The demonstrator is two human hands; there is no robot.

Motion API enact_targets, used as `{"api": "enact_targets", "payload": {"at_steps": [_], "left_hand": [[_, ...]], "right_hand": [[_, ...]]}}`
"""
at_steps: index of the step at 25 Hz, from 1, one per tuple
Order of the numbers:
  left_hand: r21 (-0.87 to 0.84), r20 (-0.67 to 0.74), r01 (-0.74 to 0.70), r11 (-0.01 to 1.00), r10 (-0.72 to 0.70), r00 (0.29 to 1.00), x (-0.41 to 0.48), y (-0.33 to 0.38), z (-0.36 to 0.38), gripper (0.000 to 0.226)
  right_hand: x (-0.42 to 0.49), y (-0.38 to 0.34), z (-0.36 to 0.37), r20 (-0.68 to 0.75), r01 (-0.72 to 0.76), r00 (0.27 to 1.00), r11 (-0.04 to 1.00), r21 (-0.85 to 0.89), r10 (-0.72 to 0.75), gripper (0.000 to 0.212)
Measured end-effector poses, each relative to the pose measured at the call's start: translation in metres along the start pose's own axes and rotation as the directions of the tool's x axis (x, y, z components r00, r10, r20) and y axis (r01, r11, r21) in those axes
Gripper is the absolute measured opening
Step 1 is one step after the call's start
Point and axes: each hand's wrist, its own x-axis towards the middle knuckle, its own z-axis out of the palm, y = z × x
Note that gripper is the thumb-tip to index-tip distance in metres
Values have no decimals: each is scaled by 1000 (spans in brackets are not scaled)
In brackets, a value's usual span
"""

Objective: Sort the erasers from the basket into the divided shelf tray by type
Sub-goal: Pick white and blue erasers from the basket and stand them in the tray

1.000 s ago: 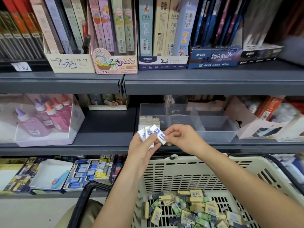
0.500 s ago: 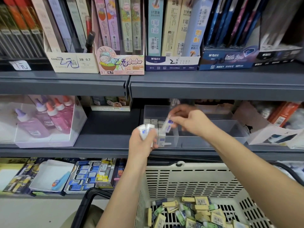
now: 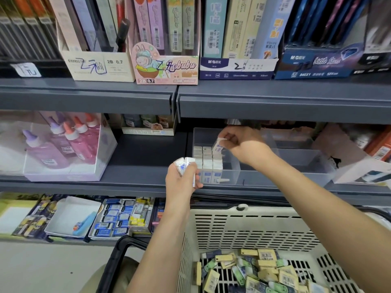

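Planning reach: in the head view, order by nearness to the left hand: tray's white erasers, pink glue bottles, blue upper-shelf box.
From the left hand:
1. white erasers, just right, in the tray.
2. pink glue bottles, far left, same level.
3. blue box, upper right, one level up.

Pink glue bottles [image 3: 74, 142] stand in a clear box [image 3: 63, 174], below a shelf [image 3: 84, 96] of display cartons [image 3: 167, 68].

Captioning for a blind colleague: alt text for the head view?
A person's right hand pinches a white, blue-labelled eraser over rows of matching erasers in the left compartment of a clear plastic divided tray on a grey shelf. The left hand grips further erasers above a beige plastic basket of mixed erasers.
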Motion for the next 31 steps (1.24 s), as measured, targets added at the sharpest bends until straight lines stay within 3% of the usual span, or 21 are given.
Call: {"api": "enact_targets", "payload": {"at_steps": [6, 9, 14, 17, 19, 23, 26, 27, 29, 31], "left_hand": [[-125, 99, 84, 989, -72, 992, -5, 5, 5, 16], [-112, 111, 91, 989, -79, 991, -7, 8, 7, 17], [-255, 209, 177, 951, -124, 970, -12, 9, 7, 24], [-245, 294, 217, 945, -141, 945, -15, 9, 8, 24], [-177, 320, 224, 958, -159, 934, -15, 8, 10, 24], [-87, 302, 188, 978, -154, 941, -20, 4, 13, 18], [-103, 205, 129, 986, -106, 973, -18, 4, 14, 20], [-98, 175, 107, 989, -89, 981, -18, 4, 13, 23], [-21, 131, 61, 998, -58, 990, -18, 3, 13, 27], [61, 131, 15, 998, -23, 991, -20, -1, 13, 25]], "right_hand": [[4, -1, 13, 62, -50, 997, 995, -83, 55, 17], [3, 1, 23, 77, -9, 997, 982, -191, 24, 22], [-7, 5, 18, 87, 100, 993, 953, -286, -78, 25], [-26, -8, 9, 41, 118, 992, 993, -6, -118, 23], [-41, -19, 2, 138, 88, 983, 975, 205, -118, 17], [-53, -17, -14, 224, -8, 972, 945, 326, -69, 10], [-46, -4, -33, 133, -119, 989, 876, 467, 63, 14], [-44, 0, -37, 53, -98, 995, 899, 426, 84, 15], [-41, 8, -39, -46, -48, 997, 986, 163, 56, 12], [-44, 9, -31, -1, -16, 1000, 997, -81, 16, 11]]}}
